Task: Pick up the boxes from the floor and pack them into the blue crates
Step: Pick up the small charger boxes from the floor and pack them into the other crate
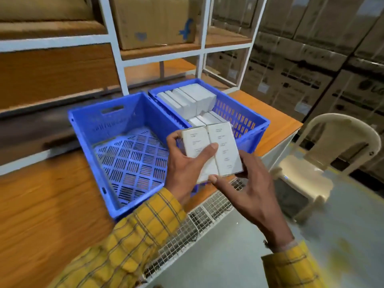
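Note:
Two small white boxes with printed text are held side by side, over the near edges of two blue crates. My left hand grips them from the left, thumb across their top face. My right hand holds them from below and the right. The left blue crate has nothing inside; its slotted floor shows. The right blue crate holds several white boxes, some standing in a row at the back.
Both crates stand on an orange wooden table with a wire mesh front. White shelving with a cardboard carton rises behind. A beige plastic chair stands at the right, stacked cartons behind it.

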Available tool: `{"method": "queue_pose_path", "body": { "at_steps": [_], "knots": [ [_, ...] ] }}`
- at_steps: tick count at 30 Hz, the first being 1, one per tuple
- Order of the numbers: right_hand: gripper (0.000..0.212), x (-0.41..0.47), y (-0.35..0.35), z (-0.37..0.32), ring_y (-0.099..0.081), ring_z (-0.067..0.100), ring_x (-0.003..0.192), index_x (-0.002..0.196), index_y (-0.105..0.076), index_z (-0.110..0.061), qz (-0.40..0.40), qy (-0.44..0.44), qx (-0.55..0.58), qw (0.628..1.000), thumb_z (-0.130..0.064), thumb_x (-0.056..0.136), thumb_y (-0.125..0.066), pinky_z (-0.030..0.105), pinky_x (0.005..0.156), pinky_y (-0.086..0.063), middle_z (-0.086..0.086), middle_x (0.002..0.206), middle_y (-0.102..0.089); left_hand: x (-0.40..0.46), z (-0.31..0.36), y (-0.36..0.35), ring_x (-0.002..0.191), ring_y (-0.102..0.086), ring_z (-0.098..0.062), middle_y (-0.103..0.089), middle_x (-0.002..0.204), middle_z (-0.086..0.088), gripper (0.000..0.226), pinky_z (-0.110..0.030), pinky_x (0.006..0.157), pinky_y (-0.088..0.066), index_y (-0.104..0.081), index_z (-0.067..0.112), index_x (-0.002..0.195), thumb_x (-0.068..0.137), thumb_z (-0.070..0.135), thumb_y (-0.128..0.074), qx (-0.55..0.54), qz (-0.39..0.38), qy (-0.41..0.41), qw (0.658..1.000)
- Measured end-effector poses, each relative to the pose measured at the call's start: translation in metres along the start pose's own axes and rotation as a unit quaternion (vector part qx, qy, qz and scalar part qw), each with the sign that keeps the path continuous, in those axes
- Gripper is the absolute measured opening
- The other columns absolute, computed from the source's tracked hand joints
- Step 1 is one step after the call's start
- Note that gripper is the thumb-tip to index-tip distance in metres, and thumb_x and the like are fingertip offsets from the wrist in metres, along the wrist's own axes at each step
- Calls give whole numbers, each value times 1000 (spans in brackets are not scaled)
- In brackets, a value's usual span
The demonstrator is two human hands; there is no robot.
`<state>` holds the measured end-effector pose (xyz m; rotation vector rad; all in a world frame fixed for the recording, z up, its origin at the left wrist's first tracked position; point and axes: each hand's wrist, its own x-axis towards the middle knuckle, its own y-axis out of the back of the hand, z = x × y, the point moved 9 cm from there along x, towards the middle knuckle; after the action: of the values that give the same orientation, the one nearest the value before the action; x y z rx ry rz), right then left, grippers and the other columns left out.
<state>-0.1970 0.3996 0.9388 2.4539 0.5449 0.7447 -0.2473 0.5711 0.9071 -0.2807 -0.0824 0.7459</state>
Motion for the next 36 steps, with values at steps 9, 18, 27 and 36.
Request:
{"method": "queue_pose_path", "body": {
  "at_steps": [9, 18, 27, 36],
  "knots": [
    [55, 135, -143, -23, -65, 2, 89, 106, -61, -29, -140, -47, -30, 989, -63, 70, -84, 15, 70, -48, -17, 100, -69, 153, 20, 110, 111, -66, -16, -61, 123, 10, 107, -41, 100, -54, -27, 24, 132, 51, 49, -92, 124, 88, -32, 988],
    [72, 229, -295, 20, -69, 30, 108, 122, -70, -13, -332, -67, -134, 931, -61, 69, -86, 35, 82, -52, 9, 118, -74, 291, -84, 216, 89, -76, -15, -76, 109, -1, 104, -36, 77, -64, -65, 15, 117, 34, 72, -91, 184, 113, 121, 969],
    [87, 254, -405, 69, -56, 38, 127, 137, -52, -5, -351, -95, -161, 917, -51, 70, -83, 37, 97, -49, 18, 134, -57, 337, -105, 269, 136, -43, -38, -50, 148, -16, 121, -45, 117, -33, -47, 34, 141, 34, 82, -77, 402, 138, 167, 890],
    [127, 241, -438, 98, -12, 37, 156, 157, 19, 1, -381, -218, -77, 895, -29, 86, -81, 42, 126, -20, 21, 169, -4, 339, -116, 268, 108, -66, -29, -69, 122, -11, 80, -31, 87, -52, -64, 23, 127, 57, 43, -95, 416, 177, 141, 881]
  ]
}}
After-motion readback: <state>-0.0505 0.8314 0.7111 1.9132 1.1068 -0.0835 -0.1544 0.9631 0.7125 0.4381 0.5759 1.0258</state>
